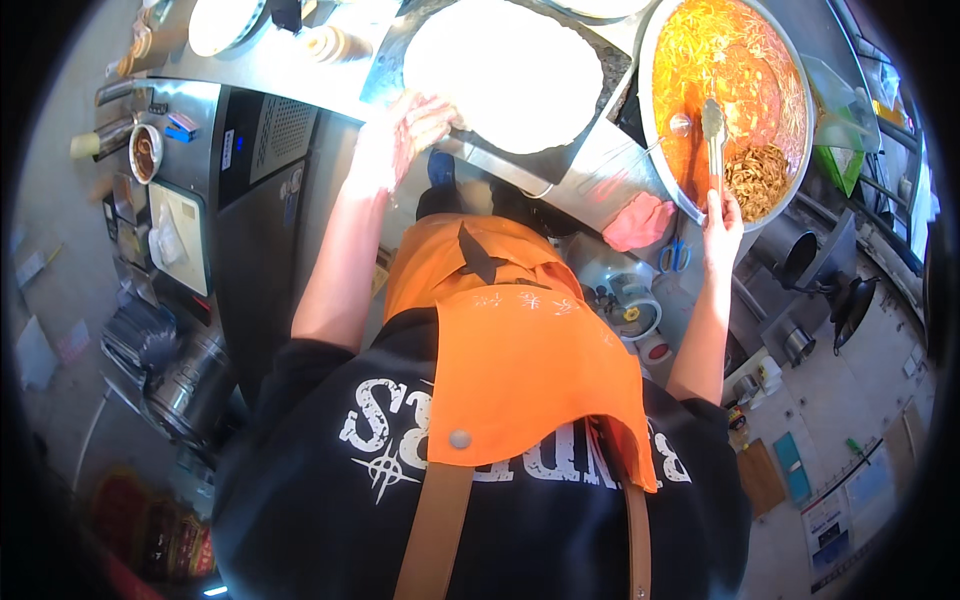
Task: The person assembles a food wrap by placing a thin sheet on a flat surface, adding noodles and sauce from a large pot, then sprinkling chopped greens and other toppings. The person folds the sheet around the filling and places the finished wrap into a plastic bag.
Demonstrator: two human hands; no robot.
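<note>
My right hand (722, 222) is closed round the handle of metal tongs (714, 140) on the right. Their tips reach over a large oval pan (801, 95) filled with orange-red, saucy food (700, 65). A heap of brown shredded food (758, 172) lies in its near part, beside the tongs. My left hand (418, 125) is open at the near left edge of a griddle, its fingers stretched toward a large pale round sheet (503, 75), perhaps a flatbread. Strong light washes out the sheet and part of that hand.
A pink cloth (638, 220) lies on the counter's front edge, near blue-handled scissors (675, 256). At left stands a black and steel cabinet (262, 140), with a white bowl of brown contents (145, 153) beyond it. A clear plastic container (838, 105) sits right of the pan.
</note>
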